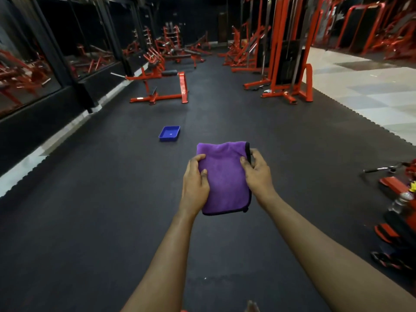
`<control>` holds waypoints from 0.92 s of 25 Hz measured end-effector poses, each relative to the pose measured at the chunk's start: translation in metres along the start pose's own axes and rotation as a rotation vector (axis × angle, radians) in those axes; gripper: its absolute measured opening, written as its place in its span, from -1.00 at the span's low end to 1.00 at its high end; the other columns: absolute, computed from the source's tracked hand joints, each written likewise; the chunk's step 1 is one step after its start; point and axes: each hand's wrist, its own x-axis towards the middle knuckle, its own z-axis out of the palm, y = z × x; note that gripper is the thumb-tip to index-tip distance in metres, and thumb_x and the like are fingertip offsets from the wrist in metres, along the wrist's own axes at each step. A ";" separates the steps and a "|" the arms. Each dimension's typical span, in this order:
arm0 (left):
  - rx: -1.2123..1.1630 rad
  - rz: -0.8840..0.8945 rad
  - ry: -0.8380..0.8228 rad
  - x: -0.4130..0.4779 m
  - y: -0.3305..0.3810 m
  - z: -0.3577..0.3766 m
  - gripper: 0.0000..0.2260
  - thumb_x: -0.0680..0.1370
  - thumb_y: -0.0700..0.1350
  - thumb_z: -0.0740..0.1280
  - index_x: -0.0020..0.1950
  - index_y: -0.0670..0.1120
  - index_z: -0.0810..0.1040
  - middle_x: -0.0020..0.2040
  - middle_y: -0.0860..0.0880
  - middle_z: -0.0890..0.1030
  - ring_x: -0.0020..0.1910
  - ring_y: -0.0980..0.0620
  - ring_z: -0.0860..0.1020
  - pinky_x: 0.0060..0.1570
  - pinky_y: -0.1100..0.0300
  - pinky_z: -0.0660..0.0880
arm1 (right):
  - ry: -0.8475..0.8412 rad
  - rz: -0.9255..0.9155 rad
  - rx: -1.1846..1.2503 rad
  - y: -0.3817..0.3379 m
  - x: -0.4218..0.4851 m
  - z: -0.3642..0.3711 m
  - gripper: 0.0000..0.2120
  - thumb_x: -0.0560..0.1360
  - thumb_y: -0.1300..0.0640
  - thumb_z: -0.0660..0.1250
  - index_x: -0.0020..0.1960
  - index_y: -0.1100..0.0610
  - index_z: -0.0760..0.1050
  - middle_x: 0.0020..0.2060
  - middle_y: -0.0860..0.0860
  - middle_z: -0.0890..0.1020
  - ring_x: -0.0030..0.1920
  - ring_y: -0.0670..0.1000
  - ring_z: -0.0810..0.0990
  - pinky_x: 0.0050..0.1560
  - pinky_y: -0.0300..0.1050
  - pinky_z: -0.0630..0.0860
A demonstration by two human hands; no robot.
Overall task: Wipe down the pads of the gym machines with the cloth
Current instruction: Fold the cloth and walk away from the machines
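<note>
A folded purple cloth point(225, 176) with a black hem hangs in front of me, held out over the dark floor. My left hand point(196, 179) grips its left edge, thumb on top. My right hand point(256, 170) pinches its right edge near the black hem. Red gym machines with dark pads stand farther off: a low bench machine point(162, 86) ahead on the left and a tall cable tower point(288, 64) ahead on the right.
A blue plastic tray point(169, 133) lies on the black rubber floor point(112, 199) just beyond the cloth. Mirrors line the left wall point(33, 70). Pale tiles point(371, 97) begin at the right. A water bottle point(400, 202) and red equipment sit at the right edge.
</note>
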 end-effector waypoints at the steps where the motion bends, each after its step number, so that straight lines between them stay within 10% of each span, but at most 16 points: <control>1: 0.001 0.004 -0.005 0.029 -0.021 0.010 -0.65 0.60 -0.33 0.22 0.38 -0.13 0.43 0.27 0.00 0.50 0.18 0.16 0.46 0.13 0.58 0.30 | 0.005 0.001 -0.009 0.015 0.032 0.012 -0.90 0.63 0.16 0.30 0.02 -0.03 0.53 -0.14 -0.10 0.69 -0.10 -0.10 0.63 0.02 -0.02 0.59; 12: 0.040 -0.031 0.059 0.373 -0.183 0.084 -0.64 0.59 -0.34 0.23 0.38 -0.16 0.43 0.28 -0.07 0.51 0.21 0.04 0.49 0.27 0.20 0.41 | -0.029 -0.009 -0.023 0.096 0.394 0.153 -0.95 0.63 0.17 0.30 0.06 0.08 0.52 -0.12 -0.09 0.68 -0.10 -0.14 0.61 0.02 -0.09 0.56; 23: -0.001 0.022 -0.015 0.718 -0.374 0.132 -0.63 0.57 -0.34 0.23 0.38 -0.16 0.44 0.30 -0.06 0.52 0.22 0.14 0.46 0.20 0.57 0.25 | 0.057 0.007 -0.060 0.173 0.723 0.317 -0.93 0.63 0.13 0.30 0.08 0.02 0.54 -0.13 -0.16 0.68 -0.09 -0.15 0.63 0.04 -0.05 0.57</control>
